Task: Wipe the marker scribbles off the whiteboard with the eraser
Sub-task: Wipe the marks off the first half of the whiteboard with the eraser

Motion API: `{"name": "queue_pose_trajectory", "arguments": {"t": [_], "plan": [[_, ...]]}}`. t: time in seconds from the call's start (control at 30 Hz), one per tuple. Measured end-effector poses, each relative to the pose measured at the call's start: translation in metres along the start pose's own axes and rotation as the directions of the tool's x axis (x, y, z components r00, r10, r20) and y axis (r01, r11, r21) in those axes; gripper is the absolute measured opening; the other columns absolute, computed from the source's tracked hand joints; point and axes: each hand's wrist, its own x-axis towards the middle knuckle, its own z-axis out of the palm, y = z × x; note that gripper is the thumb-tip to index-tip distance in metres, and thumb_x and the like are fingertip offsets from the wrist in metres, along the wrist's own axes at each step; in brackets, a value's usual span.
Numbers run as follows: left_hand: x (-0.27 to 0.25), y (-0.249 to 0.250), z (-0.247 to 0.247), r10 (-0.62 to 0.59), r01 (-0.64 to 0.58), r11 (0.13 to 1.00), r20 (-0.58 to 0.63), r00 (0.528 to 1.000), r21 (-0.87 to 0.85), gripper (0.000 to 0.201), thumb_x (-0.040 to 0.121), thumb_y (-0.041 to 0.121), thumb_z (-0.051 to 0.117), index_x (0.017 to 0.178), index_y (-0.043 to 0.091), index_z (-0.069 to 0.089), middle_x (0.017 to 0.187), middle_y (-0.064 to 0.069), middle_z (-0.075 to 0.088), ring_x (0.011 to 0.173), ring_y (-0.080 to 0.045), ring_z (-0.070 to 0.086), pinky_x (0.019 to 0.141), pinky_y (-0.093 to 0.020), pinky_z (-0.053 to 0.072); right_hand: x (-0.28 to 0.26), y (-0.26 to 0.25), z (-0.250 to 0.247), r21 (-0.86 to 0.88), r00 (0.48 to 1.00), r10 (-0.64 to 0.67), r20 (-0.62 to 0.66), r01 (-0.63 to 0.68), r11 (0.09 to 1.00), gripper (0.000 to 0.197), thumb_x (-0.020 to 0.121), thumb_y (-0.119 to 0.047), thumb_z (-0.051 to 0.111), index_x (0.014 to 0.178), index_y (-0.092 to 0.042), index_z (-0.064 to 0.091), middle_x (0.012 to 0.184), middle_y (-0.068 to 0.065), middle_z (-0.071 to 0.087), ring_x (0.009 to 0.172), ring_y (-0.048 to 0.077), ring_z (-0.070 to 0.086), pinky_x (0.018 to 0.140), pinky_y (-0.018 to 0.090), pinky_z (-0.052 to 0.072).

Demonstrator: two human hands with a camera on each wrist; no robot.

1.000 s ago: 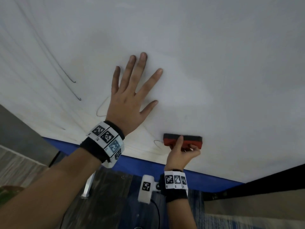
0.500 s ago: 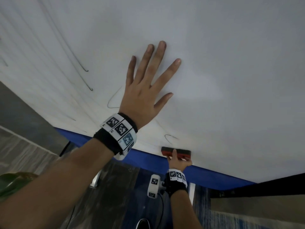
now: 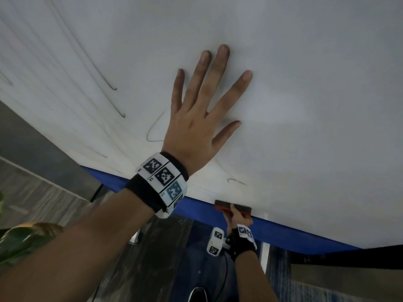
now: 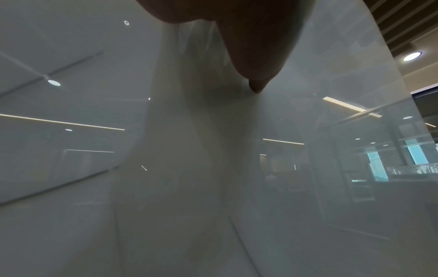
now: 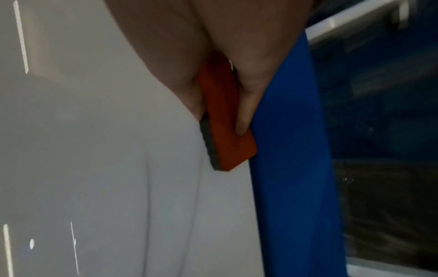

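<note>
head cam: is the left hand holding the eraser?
No. The left hand lies flat with fingers spread on the whiteboard; the right hand grips the red eraser at the board's bottom edge.

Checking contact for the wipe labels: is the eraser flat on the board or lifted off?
Flat on. The eraser has its dark felt side against the whiteboard, at the blue bottom edge; the right hand grips its red back.

place: office or meeting area | evidence: large whiteboard with blue lower frame | beside the whiteboard: slatted ceiling with a round recessed lamp | reflected in the whiteboard: long strip lights and glass partitions | below the whiteboard: dark wood-pattern floor
</note>
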Motion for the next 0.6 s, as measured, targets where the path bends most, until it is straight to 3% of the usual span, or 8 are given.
{"name": "queue_pose_trajectory", "arguments": {"t": [0.13,0.33,0.43,0.53,0.6], "plan": [[0.001,-0.003,0.005,0.005,-0.005,1.000,-0.015,1.000,0.005,0.061,0.102,0.047,0.060,0.153,0.018,0.042,0.159,-0.026,0.034,0.150,-0.039,0.022,0.123,-0.061,0.019,-0.040,-0.005,0.026,0.029,0.996,0.022,0.088,-0.025,0.999,0.047,0.091,0.007,0.068,0.136,0.002,0.052,0.136,0.026,0.058,0.114,0.042,0.061,0.055,0.036,0.063],[-0.001,-0.009,0.007,0.050,-0.049,0.999,-0.032,0.998,0.003,0.063,0.102,0.046,0.059,0.155,0.024,0.032,0.161,-0.020,0.027,0.151,-0.037,0.021,0.123,-0.059,0.016,-0.123,-0.051,0.052,0.147,0.937,-0.157,0.312,0.115,0.982,0.036,0.093,-0.005,0.071,0.115,-0.013,0.043,0.119,0.013,0.064,0.110,0.029,0.068,0.090,0.045,0.061],[-0.002,-0.014,0.010,0.067,-0.066,0.998,-0.047,0.997,0.012,0.064,0.102,0.049,0.060,0.154,0.027,0.031,0.160,-0.014,0.021,0.151,-0.034,0.022,0.124,-0.056,0.016,-0.112,-0.057,0.044,0.134,0.946,-0.130,0.298,0.094,0.987,0.035,0.093,-0.007,0.071,0.111,-0.016,0.043,0.122,0.013,0.064,0.112,0.030,0.069,0.098,0.048,0.058],[-0.001,-0.014,0.012,0.069,-0.069,0.998,-0.046,0.997,0.013,0.064,0.102,0.050,0.059,0.154,0.027,0.031,0.160,-0.013,0.020,0.150,-0.033,0.022,0.124,-0.056,0.016,-0.076,-0.027,0.033,0.056,0.977,-0.047,0.208,0.036,0.998,0.034,0.094,-0.005,0.070,0.108,-0.015,0.040,0.124,0.015,0.061,0.100,0.029,0.070,0.098,0.049,0.056],[-0.001,-0.013,0.012,0.065,-0.065,0.998,-0.049,0.997,0.009,0.063,0.101,0.050,0.060,0.154,0.025,0.034,0.160,-0.015,0.023,0.150,-0.034,0.024,0.124,-0.057,0.016,-0.055,-0.001,0.032,0.035,0.982,0.040,0.186,-0.047,0.998,0.034,0.093,-0.002,0.069,0.118,-0.008,0.047,0.133,0.021,0.060,0.102,0.033,0.068,0.093,0.049,0.059]]}}
